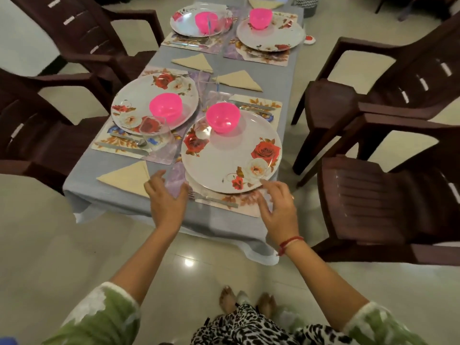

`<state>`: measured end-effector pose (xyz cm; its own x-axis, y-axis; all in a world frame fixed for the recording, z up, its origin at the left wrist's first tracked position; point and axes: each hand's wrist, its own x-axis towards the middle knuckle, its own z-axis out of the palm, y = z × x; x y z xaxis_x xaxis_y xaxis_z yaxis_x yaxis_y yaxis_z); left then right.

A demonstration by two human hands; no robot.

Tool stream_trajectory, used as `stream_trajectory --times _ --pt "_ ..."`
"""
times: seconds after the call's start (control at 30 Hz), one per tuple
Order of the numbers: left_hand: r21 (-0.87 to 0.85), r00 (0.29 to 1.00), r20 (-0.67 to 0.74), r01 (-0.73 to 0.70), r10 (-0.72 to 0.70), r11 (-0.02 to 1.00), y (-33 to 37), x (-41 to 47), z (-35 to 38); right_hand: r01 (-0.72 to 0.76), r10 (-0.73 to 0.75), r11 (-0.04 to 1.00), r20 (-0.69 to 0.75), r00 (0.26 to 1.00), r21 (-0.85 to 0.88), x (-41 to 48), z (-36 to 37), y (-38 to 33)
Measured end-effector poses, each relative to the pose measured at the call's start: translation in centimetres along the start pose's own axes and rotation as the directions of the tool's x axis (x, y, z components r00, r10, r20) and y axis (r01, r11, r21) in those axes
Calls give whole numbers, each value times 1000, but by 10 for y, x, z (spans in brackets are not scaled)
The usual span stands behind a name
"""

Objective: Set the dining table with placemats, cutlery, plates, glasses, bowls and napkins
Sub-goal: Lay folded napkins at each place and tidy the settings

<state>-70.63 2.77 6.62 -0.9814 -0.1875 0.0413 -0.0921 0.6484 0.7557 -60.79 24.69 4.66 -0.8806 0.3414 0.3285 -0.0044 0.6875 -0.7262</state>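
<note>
A long table with a grey cloth (119, 200) carries several floral placemats, each with a rose-patterned plate and a pink bowl. The nearest plate (231, 155) holds a pink bowl (223, 117) on a placemat (249, 207) with a fork (214, 199) in front. A clear glass (156, 131) stands by the left plate (139, 100), another glass (207, 82) further back. A folded cream napkin (127, 178) lies near left. My left hand (167, 198) hovers with spread fingers beside the napkin. My right hand (277, 206) hovers over the placemat's near corner, holding nothing.
Dark brown plastic chairs flank the table: left (32, 135), back left (99, 33), right (388, 200) and far right (373, 95). Two more napkins (194, 62) (240, 80) lie mid-table. The cloth hangs over the near edge. I stand on a glossy tiled floor (74, 257).
</note>
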Motion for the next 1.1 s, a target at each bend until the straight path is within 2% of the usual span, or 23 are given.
stream_trajectory --times 0.07,0.13,0.27,0.4,0.53,0.77,1.03,1.1 --pt "-76 980 57 -189 193 979 17 -24 10 -59 59 998 -67 996 -5 -8 -19 13" --pt "-137 929 193 -294 316 946 32 -55 34 -72 70 997 -78 995 -22 -16 -39 29" --pt "-229 806 385 -387 449 893 75 -118 94 -145 129 985 -162 978 -95 -41 -96 72" --pt "-315 698 532 -363 480 877 131 -169 156 -310 265 943 -283 922 -125 -77 -175 127" --pt "-344 646 556 -394 523 852 188 -213 215 -377 327 918 -300 896 -127 -99 -253 177" --pt "-430 633 507 -403 585 808 286 -281 309 -256 194 949 -295 935 -187 -75 -368 235" --pt "-574 634 392 -397 666 716 438 -354 408 -224 129 967 -521 844 -123 -50 -521 301" --pt "-597 644 367 -390 671 701 475 -370 437 -212 112 969 -540 834 -126 -43 -560 326"
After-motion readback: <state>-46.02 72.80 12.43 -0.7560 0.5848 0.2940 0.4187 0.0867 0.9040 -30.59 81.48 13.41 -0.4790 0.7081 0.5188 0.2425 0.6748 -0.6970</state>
